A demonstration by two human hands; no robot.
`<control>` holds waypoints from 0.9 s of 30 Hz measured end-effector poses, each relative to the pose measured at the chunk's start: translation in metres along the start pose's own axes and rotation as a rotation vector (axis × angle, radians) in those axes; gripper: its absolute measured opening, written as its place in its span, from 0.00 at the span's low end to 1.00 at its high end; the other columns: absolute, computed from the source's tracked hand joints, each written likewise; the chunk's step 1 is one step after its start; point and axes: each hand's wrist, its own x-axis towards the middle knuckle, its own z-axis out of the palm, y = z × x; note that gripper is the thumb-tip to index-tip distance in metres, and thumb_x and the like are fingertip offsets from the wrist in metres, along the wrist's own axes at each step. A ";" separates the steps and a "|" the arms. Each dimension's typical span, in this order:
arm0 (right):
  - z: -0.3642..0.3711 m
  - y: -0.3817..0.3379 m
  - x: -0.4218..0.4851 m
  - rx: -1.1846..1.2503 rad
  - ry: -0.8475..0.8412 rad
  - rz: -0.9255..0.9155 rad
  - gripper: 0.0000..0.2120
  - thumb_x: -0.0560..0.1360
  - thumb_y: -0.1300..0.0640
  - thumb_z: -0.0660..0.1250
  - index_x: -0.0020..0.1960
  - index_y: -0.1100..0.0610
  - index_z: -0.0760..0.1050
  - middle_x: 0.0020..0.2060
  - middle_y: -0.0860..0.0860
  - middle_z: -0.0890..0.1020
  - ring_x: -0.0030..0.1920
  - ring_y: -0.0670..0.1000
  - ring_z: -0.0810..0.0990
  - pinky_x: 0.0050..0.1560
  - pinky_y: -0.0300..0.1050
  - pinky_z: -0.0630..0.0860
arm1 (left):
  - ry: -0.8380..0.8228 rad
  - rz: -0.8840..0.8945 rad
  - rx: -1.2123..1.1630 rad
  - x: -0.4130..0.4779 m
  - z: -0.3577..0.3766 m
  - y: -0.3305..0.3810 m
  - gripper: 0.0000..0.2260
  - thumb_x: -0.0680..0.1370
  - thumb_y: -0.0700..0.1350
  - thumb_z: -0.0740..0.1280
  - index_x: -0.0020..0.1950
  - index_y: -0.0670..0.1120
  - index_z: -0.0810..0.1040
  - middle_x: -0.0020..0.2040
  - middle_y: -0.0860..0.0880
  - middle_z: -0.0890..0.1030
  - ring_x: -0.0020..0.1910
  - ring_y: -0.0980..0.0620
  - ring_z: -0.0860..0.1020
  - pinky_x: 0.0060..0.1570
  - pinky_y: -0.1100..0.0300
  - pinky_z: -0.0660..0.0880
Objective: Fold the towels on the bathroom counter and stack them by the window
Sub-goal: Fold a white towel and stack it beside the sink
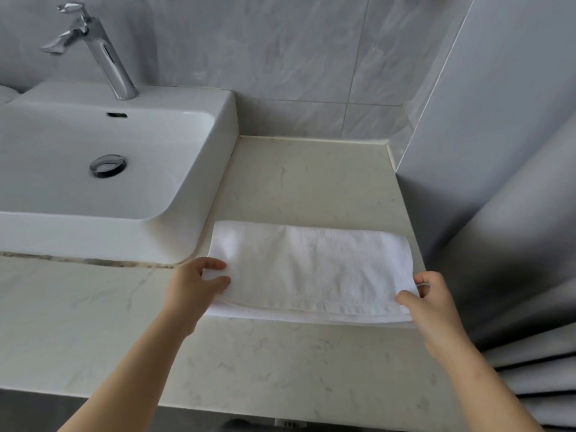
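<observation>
A white towel [311,269], folded into a long band of two or more layers, lies flat on the pale marble counter [280,363] to the right of the sink. My left hand [199,285] pinches the towel's near left corner between thumb and fingers. At the near right corner, my right hand [433,304] pinches the top layer's edge. Both forearms reach in from the bottom of the view.
A white basin [93,232] with a chrome tap [103,54] fills the left. Grey tiled wall stands behind the counter. A grey curtain [514,275] hangs along the counter's right edge. Bare counter lies behind the towel [311,182].
</observation>
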 end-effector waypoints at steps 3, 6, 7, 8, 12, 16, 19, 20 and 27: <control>0.000 0.000 0.000 -0.008 0.013 0.015 0.12 0.72 0.69 0.64 0.53 0.59 0.67 0.43 0.54 0.74 0.38 0.49 0.71 0.36 0.42 0.67 | 0.020 0.034 0.083 0.001 0.001 -0.006 0.10 0.71 0.37 0.71 0.45 0.52 0.78 0.45 0.46 0.78 0.43 0.46 0.76 0.42 0.57 0.72; 0.001 0.002 0.000 -0.073 0.035 0.008 0.13 0.72 0.68 0.64 0.53 0.58 0.67 0.46 0.57 0.74 0.38 0.50 0.71 0.35 0.43 0.68 | 0.051 0.074 0.192 -0.001 0.006 -0.010 0.09 0.72 0.38 0.71 0.47 0.50 0.77 0.44 0.48 0.77 0.44 0.47 0.74 0.43 0.58 0.69; 0.002 0.003 0.000 -0.112 0.042 -0.003 0.13 0.72 0.67 0.65 0.53 0.58 0.67 0.46 0.57 0.74 0.37 0.50 0.71 0.34 0.42 0.67 | 0.055 0.083 0.226 -0.002 0.007 -0.011 0.09 0.72 0.38 0.70 0.47 0.50 0.77 0.45 0.49 0.76 0.44 0.48 0.73 0.43 0.59 0.68; 0.002 0.004 -0.001 -0.158 0.048 -0.011 0.13 0.71 0.67 0.65 0.53 0.58 0.66 0.46 0.57 0.74 0.37 0.51 0.71 0.33 0.42 0.67 | 0.055 0.088 0.263 -0.003 0.008 -0.010 0.09 0.73 0.38 0.70 0.48 0.50 0.76 0.46 0.48 0.76 0.44 0.49 0.72 0.43 0.59 0.67; 0.008 0.007 -0.007 -0.556 0.161 -0.132 0.20 0.69 0.64 0.69 0.58 0.58 0.67 0.51 0.58 0.74 0.45 0.58 0.73 0.40 0.47 0.69 | 0.079 0.096 0.685 -0.009 0.009 -0.003 0.13 0.72 0.44 0.69 0.56 0.50 0.75 0.65 0.47 0.69 0.59 0.45 0.68 0.57 0.55 0.65; 0.031 0.002 -0.002 -0.870 0.439 -0.554 0.31 0.56 0.66 0.76 0.58 0.62 0.76 0.48 0.64 0.77 0.47 0.67 0.77 0.46 0.58 0.75 | 0.284 0.620 0.786 -0.013 0.033 0.010 0.19 0.65 0.35 0.69 0.55 0.44 0.78 0.68 0.39 0.70 0.68 0.36 0.66 0.66 0.41 0.62; 0.074 -0.015 0.007 -0.867 0.253 -0.826 0.22 0.64 0.62 0.70 0.58 0.61 0.78 0.58 0.60 0.79 0.58 0.65 0.78 0.53 0.60 0.76 | 0.128 0.795 0.803 -0.010 0.071 0.023 0.22 0.70 0.40 0.61 0.64 0.43 0.75 0.69 0.39 0.70 0.71 0.36 0.64 0.67 0.41 0.56; 0.087 -0.019 0.009 -0.893 0.140 -0.824 0.22 0.66 0.59 0.67 0.60 0.60 0.78 0.62 0.59 0.77 0.61 0.65 0.76 0.56 0.60 0.74 | 0.042 0.752 0.813 -0.009 0.083 0.027 0.24 0.74 0.43 0.54 0.70 0.44 0.69 0.73 0.41 0.65 0.74 0.39 0.58 0.70 0.44 0.50; 0.088 -0.006 0.038 -1.112 -0.146 -0.451 0.30 0.78 0.36 0.45 0.77 0.43 0.42 0.77 0.45 0.41 0.76 0.53 0.36 0.73 0.54 0.36 | -0.139 0.424 1.047 0.016 0.102 0.010 0.29 0.78 0.64 0.44 0.76 0.57 0.40 0.78 0.53 0.41 0.76 0.50 0.36 0.72 0.46 0.33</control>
